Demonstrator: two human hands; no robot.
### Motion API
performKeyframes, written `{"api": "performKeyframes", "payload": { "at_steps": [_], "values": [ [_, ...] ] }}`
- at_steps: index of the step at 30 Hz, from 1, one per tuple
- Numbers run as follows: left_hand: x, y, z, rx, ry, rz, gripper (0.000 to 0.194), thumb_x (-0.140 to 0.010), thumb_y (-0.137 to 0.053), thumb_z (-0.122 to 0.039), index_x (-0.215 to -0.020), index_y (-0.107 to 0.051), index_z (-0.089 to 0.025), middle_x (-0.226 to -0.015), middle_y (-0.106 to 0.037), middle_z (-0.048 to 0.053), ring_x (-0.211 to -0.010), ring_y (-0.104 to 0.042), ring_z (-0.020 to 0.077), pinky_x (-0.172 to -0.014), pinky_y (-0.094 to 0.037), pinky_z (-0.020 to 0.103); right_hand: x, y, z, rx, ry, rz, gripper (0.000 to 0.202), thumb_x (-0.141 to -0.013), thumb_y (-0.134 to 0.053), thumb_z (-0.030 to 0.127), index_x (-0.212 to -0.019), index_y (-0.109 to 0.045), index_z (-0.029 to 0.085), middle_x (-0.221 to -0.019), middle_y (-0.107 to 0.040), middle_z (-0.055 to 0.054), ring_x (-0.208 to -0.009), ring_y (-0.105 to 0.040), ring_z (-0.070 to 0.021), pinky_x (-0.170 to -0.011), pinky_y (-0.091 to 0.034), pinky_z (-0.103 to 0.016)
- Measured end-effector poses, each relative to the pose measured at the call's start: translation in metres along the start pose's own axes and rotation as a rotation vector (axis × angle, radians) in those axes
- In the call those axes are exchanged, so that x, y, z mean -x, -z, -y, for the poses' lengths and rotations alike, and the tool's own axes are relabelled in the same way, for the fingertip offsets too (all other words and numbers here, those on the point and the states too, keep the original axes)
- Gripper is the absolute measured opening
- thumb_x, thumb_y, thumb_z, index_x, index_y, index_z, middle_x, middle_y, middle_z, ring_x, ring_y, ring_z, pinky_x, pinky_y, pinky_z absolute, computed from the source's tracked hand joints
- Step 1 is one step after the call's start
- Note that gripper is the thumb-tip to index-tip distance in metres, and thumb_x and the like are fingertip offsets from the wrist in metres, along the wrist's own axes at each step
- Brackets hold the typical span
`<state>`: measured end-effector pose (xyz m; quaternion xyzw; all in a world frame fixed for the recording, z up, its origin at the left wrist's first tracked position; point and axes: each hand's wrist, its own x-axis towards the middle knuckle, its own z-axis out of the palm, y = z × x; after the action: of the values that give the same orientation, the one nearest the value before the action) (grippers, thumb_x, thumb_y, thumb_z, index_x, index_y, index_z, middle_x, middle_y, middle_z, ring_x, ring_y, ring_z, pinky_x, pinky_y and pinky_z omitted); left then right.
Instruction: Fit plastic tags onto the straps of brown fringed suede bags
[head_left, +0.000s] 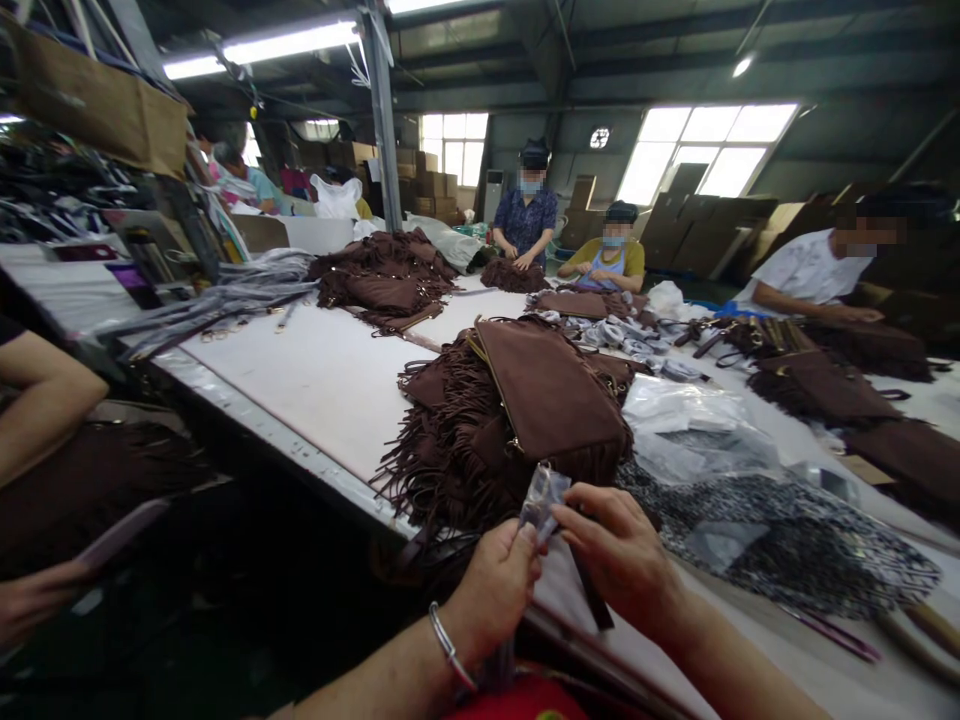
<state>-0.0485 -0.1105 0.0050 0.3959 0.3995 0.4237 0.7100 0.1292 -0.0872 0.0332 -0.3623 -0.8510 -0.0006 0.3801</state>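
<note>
A strip of clear plastic wrap with a metal clasp at its top is held up at the table's near edge. My left hand, with a bracelet at the wrist, is closed on its lower part, thumb on top. The fingers of my right hand pinch its right side. Right behind it lies a pile of brown fringed bags, with a smooth brown bag on top. A dark strap hangs below my right hand.
The white table holds more brown bags, wrapped straps and plastic bags. Purple-handled scissors lie at right, near a black-and-white patterned cloth. People work across the table; another person's arm is at left.
</note>
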Motion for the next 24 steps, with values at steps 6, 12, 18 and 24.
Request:
{"api": "performKeyframes", "payload": {
  "at_steps": [6, 12, 18, 24],
  "values": [
    [0.007, 0.001, -0.008, -0.342, -0.199, -0.033, 0.036, -0.092, -0.040, -0.050, -0.078, -0.051, -0.018, -0.061, -0.044, -0.004, -0.052, -0.036, 0.0097, -0.051, -0.029, 0.024, -0.029, 0.010, 0.006, 0.166, 0.238, 0.165, 0.019, -0.092, -0.051, 0.020, -0.097, -0.068, 0.024, -0.093, -0.069, -0.004, -0.091, -0.054, -0.0191, -0.083, -0.037, -0.036],
    [0.009, 0.010, -0.005, -0.825, -0.455, -0.134, 0.031, -0.095, -0.037, -0.038, -0.090, -0.061, -0.019, -0.084, -0.062, 0.011, -0.076, -0.054, 0.0206, -0.071, -0.037, 0.032, -0.047, 0.005, 0.008, 0.134, 0.286, 0.343, 0.013, -0.091, -0.054, 0.022, -0.090, -0.067, 0.022, -0.082, -0.067, -0.003, -0.085, -0.055, -0.0184, -0.085, -0.037, -0.037],
    [-0.001, 0.010, 0.007, -0.941, -0.415, -0.184, 0.032, -0.095, -0.034, -0.036, -0.082, -0.059, -0.020, -0.074, -0.060, 0.009, -0.067, -0.053, 0.0197, -0.064, -0.036, 0.031, -0.035, 0.010, 0.005, 0.004, -0.023, 0.003, 0.021, -0.089, -0.052, 0.013, -0.107, -0.062, 0.018, -0.095, -0.067, -0.008, -0.088, -0.057, -0.0191, -0.081, -0.045, -0.036],
    [-0.012, 0.019, 0.010, -0.890, -0.339, -0.169, 0.036, -0.093, -0.034, -0.043, -0.077, -0.057, -0.020, -0.069, -0.059, 0.006, -0.066, -0.054, 0.0186, -0.061, -0.038, 0.028, 0.040, 0.059, -0.021, 0.088, -0.321, -0.209, 0.021, -0.086, -0.055, 0.013, -0.103, -0.064, 0.020, -0.096, -0.066, -0.009, -0.092, -0.059, -0.0201, -0.084, -0.049, -0.036]
  ]
}}
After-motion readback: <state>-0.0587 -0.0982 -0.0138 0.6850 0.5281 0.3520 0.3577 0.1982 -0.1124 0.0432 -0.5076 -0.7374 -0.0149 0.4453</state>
